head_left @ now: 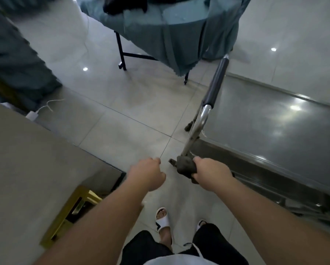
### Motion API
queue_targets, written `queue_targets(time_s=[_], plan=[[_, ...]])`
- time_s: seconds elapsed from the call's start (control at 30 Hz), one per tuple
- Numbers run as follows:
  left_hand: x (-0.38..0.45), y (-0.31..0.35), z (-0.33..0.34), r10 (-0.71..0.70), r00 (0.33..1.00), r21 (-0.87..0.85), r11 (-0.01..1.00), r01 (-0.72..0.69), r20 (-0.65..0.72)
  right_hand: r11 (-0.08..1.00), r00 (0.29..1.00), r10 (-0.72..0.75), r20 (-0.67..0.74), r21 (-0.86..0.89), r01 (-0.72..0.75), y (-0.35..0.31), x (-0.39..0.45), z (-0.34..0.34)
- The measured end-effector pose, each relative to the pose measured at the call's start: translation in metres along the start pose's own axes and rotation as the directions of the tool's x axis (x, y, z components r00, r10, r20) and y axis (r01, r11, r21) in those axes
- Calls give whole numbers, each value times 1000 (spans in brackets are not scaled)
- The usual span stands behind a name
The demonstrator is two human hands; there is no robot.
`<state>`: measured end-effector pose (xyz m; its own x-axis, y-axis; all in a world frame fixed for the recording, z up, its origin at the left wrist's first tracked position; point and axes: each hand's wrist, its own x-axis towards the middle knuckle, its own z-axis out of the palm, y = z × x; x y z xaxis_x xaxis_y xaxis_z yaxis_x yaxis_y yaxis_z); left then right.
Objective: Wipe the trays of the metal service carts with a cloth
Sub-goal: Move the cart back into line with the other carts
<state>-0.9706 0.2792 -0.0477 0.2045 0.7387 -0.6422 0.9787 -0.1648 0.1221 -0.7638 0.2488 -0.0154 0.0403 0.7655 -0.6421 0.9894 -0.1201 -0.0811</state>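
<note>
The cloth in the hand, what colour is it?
The cloth is dark grey, bunched in the right hand; the head view shows it.

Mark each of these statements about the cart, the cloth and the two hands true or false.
1. The right hand grips a dark cloth. True.
2. The cloth lies flat in the middle of the cart's top tray. False: it is bunched at the tray's near corner, by the handle post.
3. The left hand holds the cart's handle. False: it holds nothing.
4. A table with a teal tablecloth stands beyond the cart. True.
</note>
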Motion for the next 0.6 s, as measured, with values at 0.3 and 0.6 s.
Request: queue_targets(time_s=[0.3, 0.6], plan=[[-12, -62, -65, -162, 974, -61, 986, 155, -155, 978, 984, -174, -38, -123, 169, -91, 40, -94], [38, -52, -162, -238, 941, -59, 971, 231, -242, 952, 927, -304, -218, -100, 288, -76, 102, -187]])
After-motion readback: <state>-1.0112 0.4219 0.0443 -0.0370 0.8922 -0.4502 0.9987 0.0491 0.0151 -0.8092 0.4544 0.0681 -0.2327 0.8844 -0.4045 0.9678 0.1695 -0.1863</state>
